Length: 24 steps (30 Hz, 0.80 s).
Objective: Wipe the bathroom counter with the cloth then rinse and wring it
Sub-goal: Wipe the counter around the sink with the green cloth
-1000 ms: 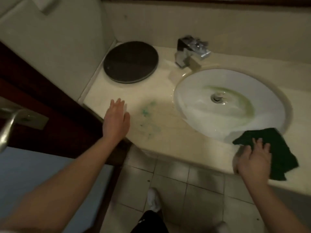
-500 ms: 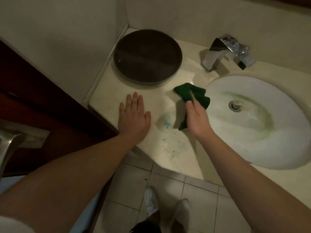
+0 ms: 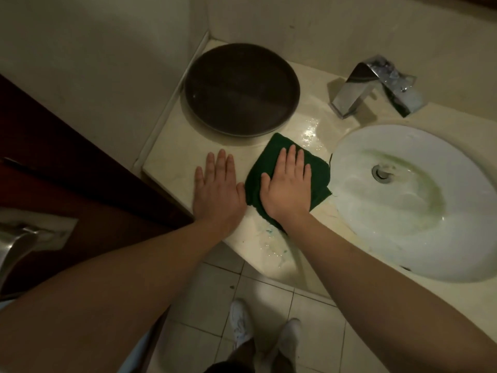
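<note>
A dark green cloth [image 3: 318, 173] lies spread flat on the beige counter [image 3: 172, 160], left of the white sink basin [image 3: 419, 235]. My right hand [image 3: 289, 184] presses flat on the cloth with straight fingers. My left hand [image 3: 217, 189] rests flat on the bare counter just left of the cloth, its thumb touching the cloth's edge. Greenish-blue smears [image 3: 271, 238] remain on the counter near its front edge, below the cloth. Green staining runs around the basin's drain [image 3: 380, 172].
A round dark tray [image 3: 242, 88] sits at the back left corner, close behind the cloth. A chrome faucet [image 3: 373, 84] stands behind the basin, with water pooled on the counter in front of it. A dark wooden door [image 3: 67, 170] stands at left. Tiled floor and my shoes lie below.
My right hand carried the cloth from the basin's right front rim across to the counter's left side and spread it flat under the palm. The left hand stayed flat on the counter.
</note>
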Tool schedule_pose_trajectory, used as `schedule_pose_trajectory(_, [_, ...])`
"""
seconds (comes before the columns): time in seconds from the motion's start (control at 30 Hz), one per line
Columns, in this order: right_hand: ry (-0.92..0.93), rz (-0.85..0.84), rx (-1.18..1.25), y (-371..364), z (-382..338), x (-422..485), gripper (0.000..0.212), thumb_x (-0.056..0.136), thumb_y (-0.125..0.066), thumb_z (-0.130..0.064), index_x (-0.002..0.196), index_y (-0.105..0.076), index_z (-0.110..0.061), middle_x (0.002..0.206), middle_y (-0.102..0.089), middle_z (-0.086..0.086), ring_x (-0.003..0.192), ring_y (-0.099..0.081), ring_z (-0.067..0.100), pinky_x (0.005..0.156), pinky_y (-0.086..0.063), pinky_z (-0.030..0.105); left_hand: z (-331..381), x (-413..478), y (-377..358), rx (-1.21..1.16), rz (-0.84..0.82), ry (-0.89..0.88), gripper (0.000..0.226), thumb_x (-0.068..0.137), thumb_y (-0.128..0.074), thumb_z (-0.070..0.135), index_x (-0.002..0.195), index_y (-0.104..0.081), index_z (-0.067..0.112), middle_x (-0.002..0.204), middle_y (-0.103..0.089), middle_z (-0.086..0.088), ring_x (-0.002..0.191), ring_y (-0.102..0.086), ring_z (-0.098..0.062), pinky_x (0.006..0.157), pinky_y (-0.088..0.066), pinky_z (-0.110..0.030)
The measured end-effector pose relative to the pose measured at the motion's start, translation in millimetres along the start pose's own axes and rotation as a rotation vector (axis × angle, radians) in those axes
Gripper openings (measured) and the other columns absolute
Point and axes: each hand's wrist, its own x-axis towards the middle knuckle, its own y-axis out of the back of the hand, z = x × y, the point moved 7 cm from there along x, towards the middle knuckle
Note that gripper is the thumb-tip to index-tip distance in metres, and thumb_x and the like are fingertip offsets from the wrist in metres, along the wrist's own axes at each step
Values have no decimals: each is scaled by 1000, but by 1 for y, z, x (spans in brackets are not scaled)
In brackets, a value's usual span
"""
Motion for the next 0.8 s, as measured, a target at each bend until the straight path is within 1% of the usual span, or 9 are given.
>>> schedule_pose_trajectory(0.1, [-18, 2, 5, -1, -3, -3, 74, 96, -21, -50, 154, -2, -8, 163, 0, 13, 150, 5, 30, 121, -1, 47, -1, -1, 0, -17, -7, -17, 63, 98, -16, 37, 155, -3, 13, 164, 0, -6, 151, 3, -25, 122, -6, -48])
schedule_pose_trajectory(0.2, [42, 24, -6, -2, -12, -16, 77, 95, -23, -54, 155, -5, -10, 163, -2, 14, 150, 3, 30, 121, -2, 49, -3, 0, 3, -56, -3, -20, 60, 100, -22, 31, 155, -7, 14, 164, -3, -5, 151, 2, -24, 122, -6, -46])
schedule_pose_trajectory(0.33, [244, 19, -58, -6, -18, -45, 76, 93, -26, -55, 155, -12, -13, 163, -7, 12, 150, -1, 29, 121, -6, 49, -3, 2, 4, -62, 6, -18, 60, 98, -28, 24, 154, -11, 13, 164, -8, -5, 151, -2, -24, 122, -5, -44])
schedule_pose_trajectory(0.5, [583, -92, -161, -13, -2, -79, 79, 91, -30, -59, 155, -9, -19, 164, -5, 8, 151, 3, 26, 122, -3, 46, -2, 1, 4, -58, 25, -19, 59, 98, -25, 26, 154, -13, 11, 164, -10, -6, 151, -4, -26, 122, -6, -45])
schedule_pose_trajectory(0.57, [644, -127, -200, -10, 23, -89, 79, 90, -31, -59, 155, -8, -21, 164, -2, 6, 151, 4, 24, 122, -3, 46, -3, -1, 3, -55, 27, -20, 60, 98, -24, 27, 154, -13, 11, 164, -10, -6, 150, -5, -26, 122, -6, -45])
schedule_pose_trajectory(0.6, [619, -134, -211, -6, 38, -91, 79, 91, -31, -60, 155, -6, -21, 164, 0, 6, 150, 6, 23, 122, -4, 47, -2, -1, 3, -50, 27, -24, 60, 98, -24, 27, 154, -12, 11, 164, -10, -6, 150, -4, -25, 122, -6, -45])
schedule_pose_trajectory(0.67, [509, -121, -222, -1, 64, -90, 79, 92, -26, -60, 155, -1, -21, 164, 3, 6, 150, 7, 23, 122, -5, 48, -1, -2, 4, -42, 31, -17, 60, 98, -24, 27, 154, -11, 11, 164, -9, -5, 151, -4, -25, 122, -6, -45])
schedule_pose_trajectory(0.73, [359, -64, -193, 2, 72, -85, 77, 93, -23, -59, 155, 0, -19, 164, 1, 8, 151, 4, 24, 122, -4, 47, -1, -2, 5, -35, 27, -3, 60, 98, -24, 27, 154, -11, 11, 164, -9, -5, 151, -4, -25, 122, -6, -45])
schedule_pose_trajectory(0.8, [168, 4, -133, 4, 66, -73, 77, 94, -20, -58, 155, -3, -15, 164, -1, 11, 151, 2, 27, 121, -5, 47, -1, -3, 7, -23, 36, -2, 59, 99, -24, 27, 154, -12, 11, 164, -9, -6, 150, -5, -26, 122, -8, -45])
